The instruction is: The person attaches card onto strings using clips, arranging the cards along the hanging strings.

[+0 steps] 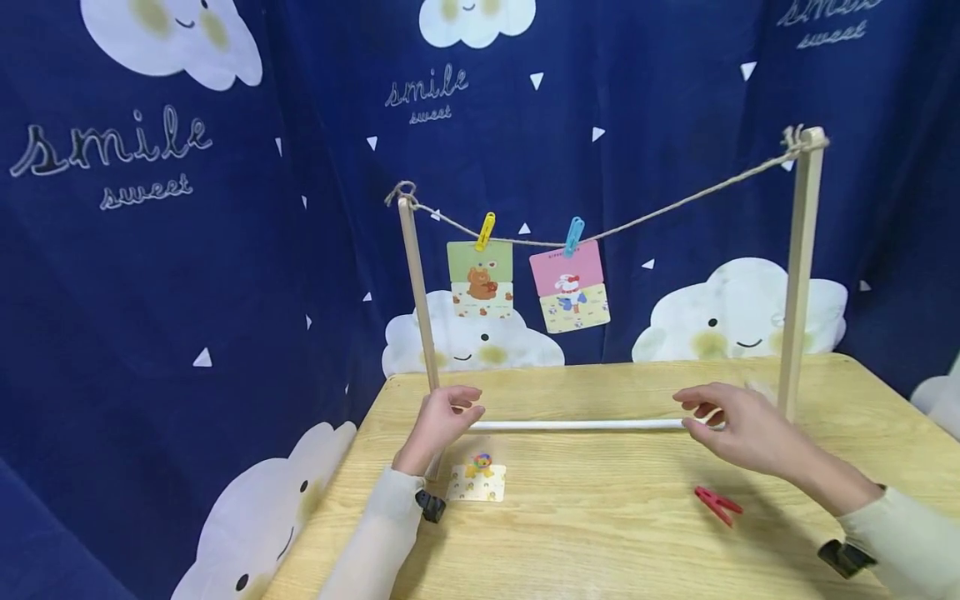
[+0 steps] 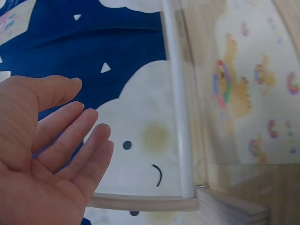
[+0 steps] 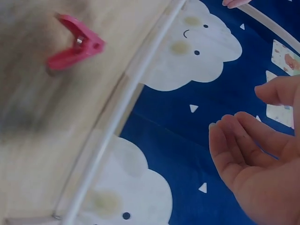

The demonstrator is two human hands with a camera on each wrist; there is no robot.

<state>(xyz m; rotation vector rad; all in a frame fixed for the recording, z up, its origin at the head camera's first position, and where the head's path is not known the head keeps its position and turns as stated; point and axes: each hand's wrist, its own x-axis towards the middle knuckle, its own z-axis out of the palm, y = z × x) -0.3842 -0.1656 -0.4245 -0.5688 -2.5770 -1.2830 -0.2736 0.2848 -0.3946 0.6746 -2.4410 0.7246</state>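
Note:
My left hand (image 1: pixel 444 423) hovers beside the left wooden post (image 1: pixel 418 292), fingers loosely bent with nothing between them. Level with it, my right hand (image 1: pixel 738 423) hangs near the right post (image 1: pixel 801 267), also holding nothing. A white rod (image 1: pixel 577 425) runs between the posts, behind both hands in the head view. On the table below the left hand lies a card with a lion (image 1: pixel 477 483). A red clothespin (image 1: pixel 717 505) lies below the right hand. From the string (image 1: pixel 690 200) hang a green bear card (image 1: pixel 481 283) under a yellow clothespin (image 1: pixel 486 231) and a pink rabbit card (image 1: pixel 572 287) under a blue clothespin (image 1: pixel 574 236).
The wooden table (image 1: pixel 585 533) ends at its back edge in front of a dark blue curtain (image 1: pixel 480 133) printed with clouds. The posts rise at left and right, with the string sagging between their tops. Another curtain side (image 1: pixel 150 333) stands left of the table.

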